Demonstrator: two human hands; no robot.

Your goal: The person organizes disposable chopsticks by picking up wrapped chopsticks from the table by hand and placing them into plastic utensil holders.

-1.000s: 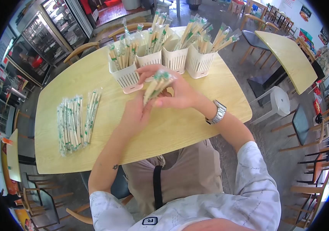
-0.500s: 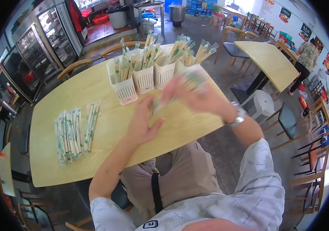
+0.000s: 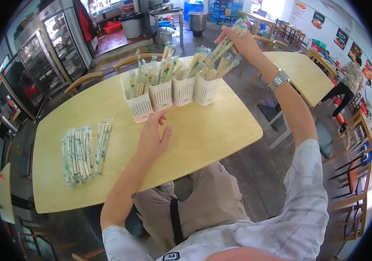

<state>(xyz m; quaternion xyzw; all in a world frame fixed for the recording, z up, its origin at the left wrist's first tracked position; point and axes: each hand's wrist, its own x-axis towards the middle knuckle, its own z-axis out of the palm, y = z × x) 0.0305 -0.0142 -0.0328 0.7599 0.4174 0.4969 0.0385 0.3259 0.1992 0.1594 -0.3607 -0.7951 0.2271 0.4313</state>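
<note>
My right hand (image 3: 243, 42) is raised, closed around a bunch of paper- or plastic-wrapped disposable chopsticks (image 3: 223, 48). The bunch tilts, its lower ends overlapping the tops of chopsticks in the holders at the right. My left hand (image 3: 153, 135) hovers over the table in front of the holders, empty, thumb apart from the curved fingers. Several white slotted holders stand in a row, from the leftmost holder (image 3: 139, 105) to the rightmost holder (image 3: 206, 90), with wrapped chopsticks upright in them. On the left lie a wide row of wrapped chopsticks (image 3: 78, 154) and a narrow bundle (image 3: 103, 145).
The pale wooden table (image 3: 194, 139) has rounded corners. Chairs, including a wooden chair (image 3: 86, 82), stand at its far side. Behind on the right is another table (image 3: 303, 76). A person (image 3: 351, 78) bends near the right wall. A steel pot (image 3: 196, 21) stands at the back.
My right hand has moved up and away with the chopsticks, to above the rightmost holders. My left hand has drawn back slightly and no longer touches the bunch.
</note>
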